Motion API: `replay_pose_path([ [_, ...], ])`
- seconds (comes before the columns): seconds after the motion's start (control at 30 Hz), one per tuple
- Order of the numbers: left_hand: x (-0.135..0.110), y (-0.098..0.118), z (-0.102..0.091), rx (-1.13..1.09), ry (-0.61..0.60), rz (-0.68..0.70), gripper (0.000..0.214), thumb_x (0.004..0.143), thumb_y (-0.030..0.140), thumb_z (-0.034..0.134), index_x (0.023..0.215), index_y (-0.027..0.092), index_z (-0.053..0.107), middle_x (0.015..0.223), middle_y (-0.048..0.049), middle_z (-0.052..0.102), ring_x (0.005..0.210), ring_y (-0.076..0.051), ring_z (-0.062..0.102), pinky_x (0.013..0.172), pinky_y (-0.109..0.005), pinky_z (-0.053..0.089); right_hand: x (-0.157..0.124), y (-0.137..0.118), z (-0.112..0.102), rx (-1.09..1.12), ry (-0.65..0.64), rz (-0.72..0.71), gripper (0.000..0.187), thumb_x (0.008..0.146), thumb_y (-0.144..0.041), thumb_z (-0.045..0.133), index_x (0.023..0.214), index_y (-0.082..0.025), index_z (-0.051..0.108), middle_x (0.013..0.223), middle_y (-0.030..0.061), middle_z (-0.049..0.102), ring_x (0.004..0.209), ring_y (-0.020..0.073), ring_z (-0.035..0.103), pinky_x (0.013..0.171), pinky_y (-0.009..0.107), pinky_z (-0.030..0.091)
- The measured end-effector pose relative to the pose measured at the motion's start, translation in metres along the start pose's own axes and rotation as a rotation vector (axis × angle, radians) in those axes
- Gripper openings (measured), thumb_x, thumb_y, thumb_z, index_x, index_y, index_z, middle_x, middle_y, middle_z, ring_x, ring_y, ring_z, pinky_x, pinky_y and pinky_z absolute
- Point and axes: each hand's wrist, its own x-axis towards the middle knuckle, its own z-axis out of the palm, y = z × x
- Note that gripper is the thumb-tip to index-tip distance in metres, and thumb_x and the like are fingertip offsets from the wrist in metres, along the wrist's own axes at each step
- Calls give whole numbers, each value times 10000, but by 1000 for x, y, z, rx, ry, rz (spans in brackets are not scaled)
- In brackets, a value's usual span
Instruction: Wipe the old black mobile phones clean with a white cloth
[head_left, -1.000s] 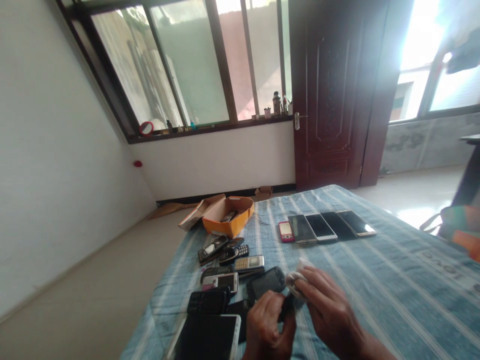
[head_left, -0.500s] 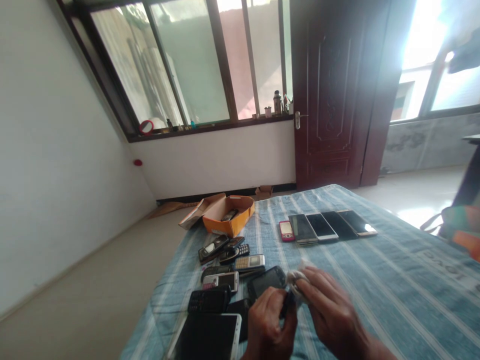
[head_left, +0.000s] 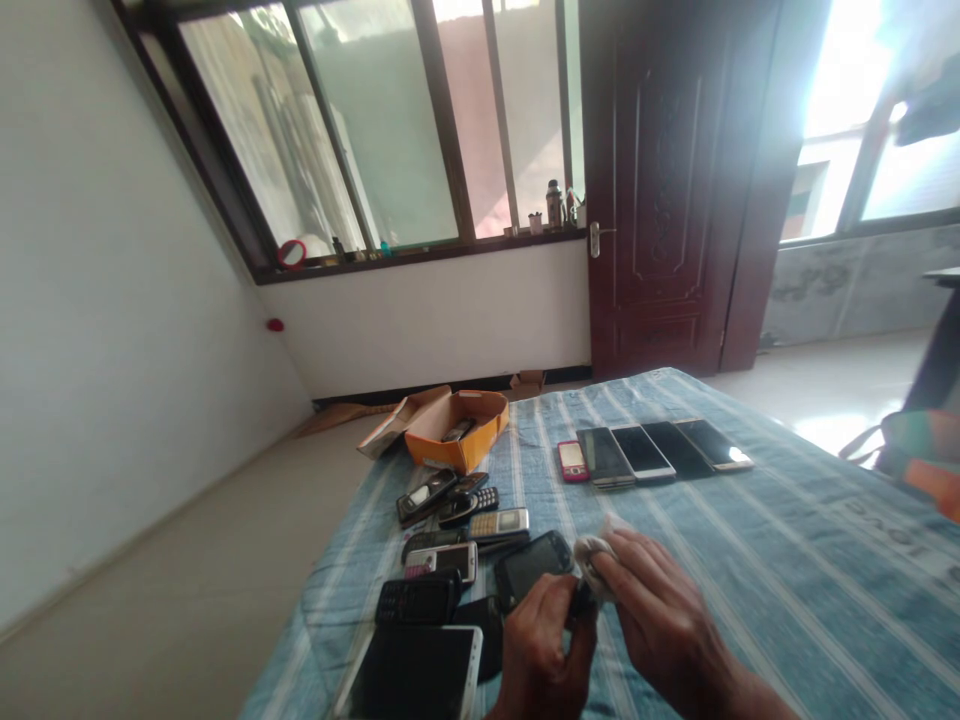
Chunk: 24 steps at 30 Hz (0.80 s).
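My left hand (head_left: 544, 640) is closed around a small dark phone-like object (head_left: 581, 598), most of it hidden by the fingers. Pinched in my right hand (head_left: 664, 610) is a crumpled white cloth (head_left: 594, 562), pressed against that object's upper end. Just beyond my left hand lies a dark touchscreen phone (head_left: 534, 568). Several older phones crowd to its left, among them a silver keypad phone (head_left: 501, 524), a white-and-pink phone (head_left: 442, 563) and a black keypad phone (head_left: 417, 600). A white-edged tablet (head_left: 412, 672) lies nearest me at the left.
An open orange box (head_left: 457, 450) with phones inside stands at the far left edge of the blue striped bedcover (head_left: 750, 560). Farther right, a small red phone (head_left: 573, 461) starts a row of larger phones, including a white-framed one (head_left: 643, 453). Behind stands a dark red door (head_left: 664, 200).
The cloth and the dark object have shifted slightly between my hands, and both hands have moved a little. The laid-out phones and the box stay where they were.
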Motion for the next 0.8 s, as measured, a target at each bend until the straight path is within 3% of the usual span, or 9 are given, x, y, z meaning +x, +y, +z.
replay_pose_path([
  [0.17, -1, -2, 2, -8, -5, -32, 111, 884, 132, 490, 825, 163, 580, 683, -26, 603, 600, -130, 595, 559, -203, 471, 2, 1, -2, 6, -10, 33, 318, 870, -29, 437, 1078, -148, 646, 992, 116, 679, 1024, 245, 631, 870, 396, 540],
  [0.47, -3, -2, -1, 37, -32, -10, 127, 877, 108, 466, 827, 158, 571, 691, -37, 602, 617, -141, 598, 554, -209, 450, 8, -2, -6, 68, -36, 90, 298, 891, -41, 438, 1091, -163, 622, 915, 90, 661, 917, 197, 638, 844, 356, 533],
  [0.6, -3, -2, -1, 64, -37, 2, 143, 875, 107, 463, 796, 159, 569, 656, -30, 573, 587, -141, 573, 540, -215, 441, 7, 1, -5, 69, -65, 132, 304, 906, -47, 429, 1116, -169, 611, 889, 84, 650, 863, 182, 637, 761, 313, 537],
  [0.8, -2, 1, -4, 107, -54, 28, 145, 861, 100, 459, 784, 164, 564, 659, -33, 567, 595, -146, 567, 544, -222, 440, 8, 5, -7, 24, -64, 144, 278, 912, -66, 431, 1082, -164, 629, 910, 85, 666, 904, 187, 646, 763, 294, 541],
])
